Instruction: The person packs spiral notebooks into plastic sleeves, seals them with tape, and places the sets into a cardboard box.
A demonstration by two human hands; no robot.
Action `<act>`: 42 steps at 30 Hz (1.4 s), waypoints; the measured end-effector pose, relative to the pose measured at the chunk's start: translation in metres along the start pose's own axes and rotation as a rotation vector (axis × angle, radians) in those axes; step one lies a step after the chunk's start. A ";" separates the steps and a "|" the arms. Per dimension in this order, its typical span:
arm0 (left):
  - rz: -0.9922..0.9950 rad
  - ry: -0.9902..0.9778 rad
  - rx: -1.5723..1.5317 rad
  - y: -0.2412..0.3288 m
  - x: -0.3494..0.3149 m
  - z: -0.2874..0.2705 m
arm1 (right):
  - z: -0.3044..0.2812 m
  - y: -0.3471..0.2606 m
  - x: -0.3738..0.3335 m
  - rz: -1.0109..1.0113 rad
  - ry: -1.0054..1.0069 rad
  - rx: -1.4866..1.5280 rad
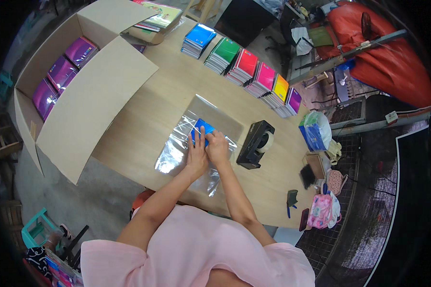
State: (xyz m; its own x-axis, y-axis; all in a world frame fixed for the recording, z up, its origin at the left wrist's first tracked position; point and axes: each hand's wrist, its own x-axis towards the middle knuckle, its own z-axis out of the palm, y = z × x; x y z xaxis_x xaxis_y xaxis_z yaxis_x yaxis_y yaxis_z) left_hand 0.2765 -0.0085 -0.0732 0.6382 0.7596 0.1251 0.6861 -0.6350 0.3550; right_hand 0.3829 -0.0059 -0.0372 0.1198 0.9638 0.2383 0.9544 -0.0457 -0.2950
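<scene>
A small blue notebook (204, 125) lies on sheets of clear plastic (169, 157) in the middle of the table. My left hand (197, 156) rests on the notebook with its fingers stretched out flat. Beside it, my right hand (217, 146) has its fingers bent and closed at the notebook's right edge, where the plastic lies; the fingertips are partly hidden. To the right of my hands stands a black tape dispenser (254, 148) with a roll of tape.
Stacks of notebooks, including a blue stack (196, 42) and a purple stack (292, 101), line the far edge of the table (143, 143). At left, an open cardboard box (100, 91) holds purple packs (62, 72). A pink bag (321, 210) sits at the right edge.
</scene>
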 end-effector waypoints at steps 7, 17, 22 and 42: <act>0.209 0.258 -0.098 -0.051 -0.041 -0.026 | -0.023 -0.010 -0.024 -0.129 -0.110 -0.065; 0.318 0.108 -0.020 -0.088 0.006 -0.039 | -0.022 0.005 -0.058 0.016 0.191 0.220; 0.351 0.153 -0.079 -0.060 0.015 -0.043 | -0.062 0.161 -0.126 0.892 0.737 0.214; 0.328 0.124 -0.112 -0.089 0.014 -0.035 | -0.029 0.023 -0.093 1.052 0.483 1.400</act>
State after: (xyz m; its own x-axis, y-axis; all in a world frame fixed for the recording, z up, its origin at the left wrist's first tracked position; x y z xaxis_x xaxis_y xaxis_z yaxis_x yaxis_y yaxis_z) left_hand 0.2121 0.0636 -0.0706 0.7660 0.5341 0.3576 0.4053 -0.8332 0.3762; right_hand 0.4016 -0.1038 -0.0389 0.7573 0.5180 -0.3977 -0.4419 -0.0418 -0.8961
